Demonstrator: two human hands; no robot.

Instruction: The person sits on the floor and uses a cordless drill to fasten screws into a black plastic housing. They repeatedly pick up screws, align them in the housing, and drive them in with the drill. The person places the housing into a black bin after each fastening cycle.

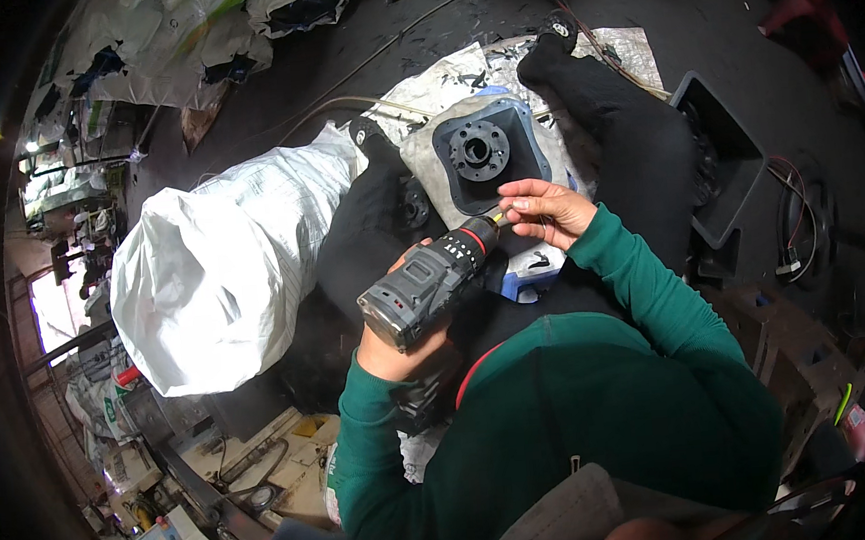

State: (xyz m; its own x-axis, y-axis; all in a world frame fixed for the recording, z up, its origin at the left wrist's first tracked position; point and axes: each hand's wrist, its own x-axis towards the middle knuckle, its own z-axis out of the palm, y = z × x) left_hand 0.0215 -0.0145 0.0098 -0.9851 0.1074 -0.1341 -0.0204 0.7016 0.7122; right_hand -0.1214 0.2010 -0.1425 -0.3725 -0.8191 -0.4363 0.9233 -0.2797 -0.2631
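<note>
Grey-black hard-cased cordless drill with red collar is held from below over black-trousered lap by the left hand, likely heavy, stiff, best gripped by handle; right hand is narrowed near yellowish bit, hold unclear.

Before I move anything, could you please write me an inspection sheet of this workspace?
Surface: pale sheet over dark floor.
Job's things: cordless drill, something yellow at its tip; black squarish housing with round, holed hub.
Clutter: white sack at left; dark bin at right.
Left hand: wrapped around the drill.
Right hand: at the drill's tip; exact contact unclear.
Cables: pale hose across the floor; thin wires with white connector at right.
Surroundings: plastic sheeting upper left; assorted equipment lower left.
</note>
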